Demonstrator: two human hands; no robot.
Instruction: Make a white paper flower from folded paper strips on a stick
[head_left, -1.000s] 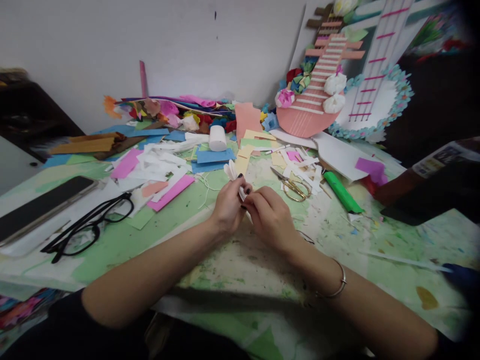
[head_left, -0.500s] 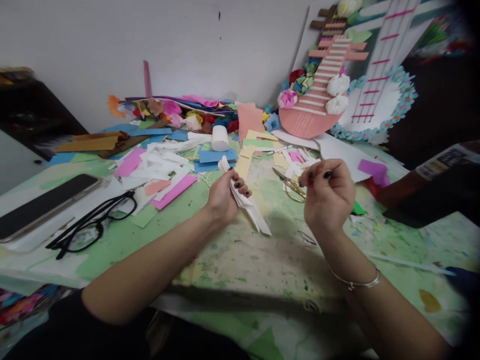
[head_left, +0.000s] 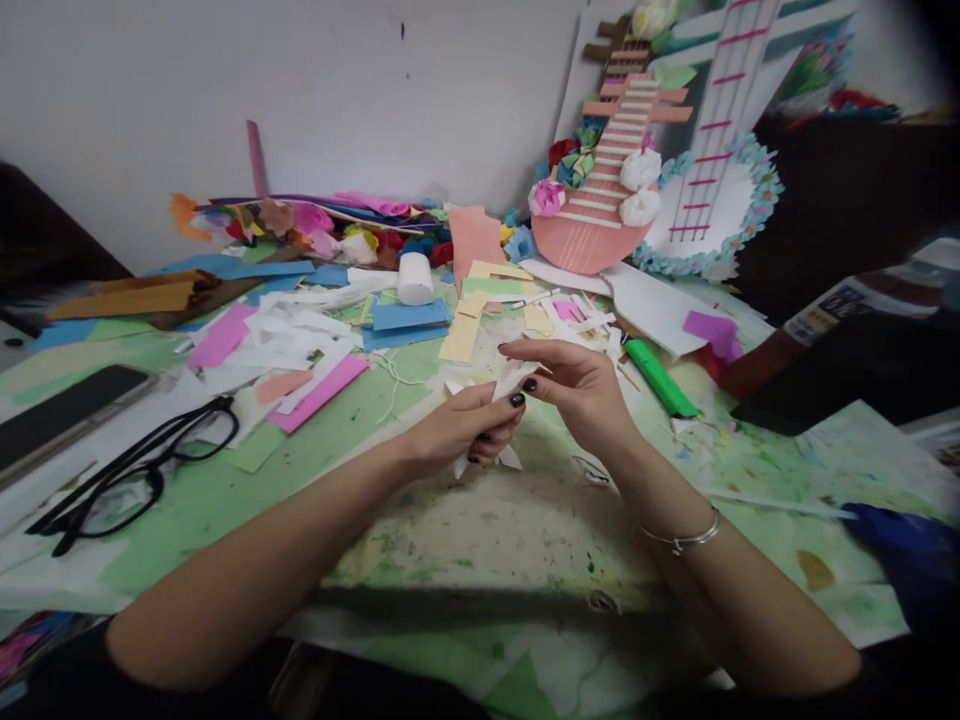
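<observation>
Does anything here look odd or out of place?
The black-framed eyeglasses and dark rectangular phone at left look out of place: personal items beside jumbled white paper strips. The green-and-white table cover looks blotched and speckled near its front edge.

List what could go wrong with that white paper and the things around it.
The left hand grips the white paper while the right hand works close at its top, so it might tear or crease if pulled hard.

The loose white string lies just beyond the left hand and might snag on the fingers.

The glasses lie beside the left arm, so a sideways sweep could perhaps knock them.
</observation>
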